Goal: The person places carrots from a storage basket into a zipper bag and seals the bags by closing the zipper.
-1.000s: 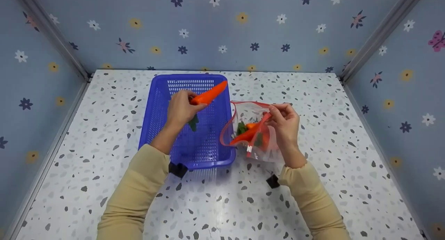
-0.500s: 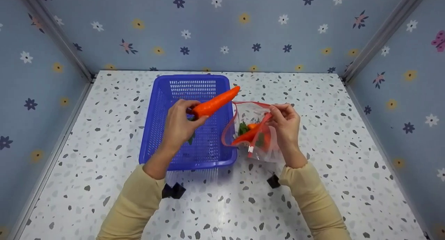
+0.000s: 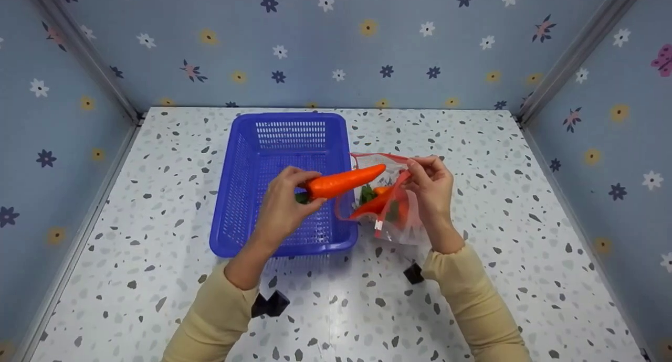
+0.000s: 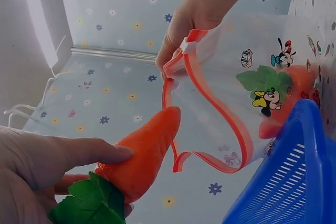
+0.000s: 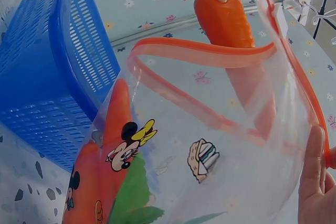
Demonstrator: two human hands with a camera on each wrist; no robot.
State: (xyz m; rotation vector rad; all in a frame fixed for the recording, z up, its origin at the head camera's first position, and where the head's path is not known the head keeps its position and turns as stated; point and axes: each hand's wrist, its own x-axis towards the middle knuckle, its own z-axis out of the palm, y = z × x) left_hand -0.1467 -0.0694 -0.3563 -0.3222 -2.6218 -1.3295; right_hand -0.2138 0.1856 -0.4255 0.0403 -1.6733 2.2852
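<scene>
My left hand [image 3: 286, 207] grips an orange carrot [image 3: 346, 182] by its thick end, thumb on one side, green leaves [image 4: 92, 200] hanging by the palm. The carrot's tip points right and overlaps the mouth of a clear zip bag [image 4: 231, 77]. My right hand [image 3: 431, 186] pinches the bag's red zip edge [image 4: 205, 90], and the mouth gapes toward the left. Inside the bag lie orange carrots [image 5: 118, 108] with green leaves [image 5: 134, 192]. Cartoon figures are printed on the clear plastic.
A blue perforated basket [image 3: 223, 194] stands left of the bag, its right rim close beside it. Speckled white tabletop [image 3: 525, 220] surrounds both. Flowered panels [image 3: 336, 47] enclose the back and sides.
My left hand has carried the carrot from over the basket rightward and nearer to me, to the bag's mouth. The carrot has turned flatter. My right hand keeps its hold on the bag.
</scene>
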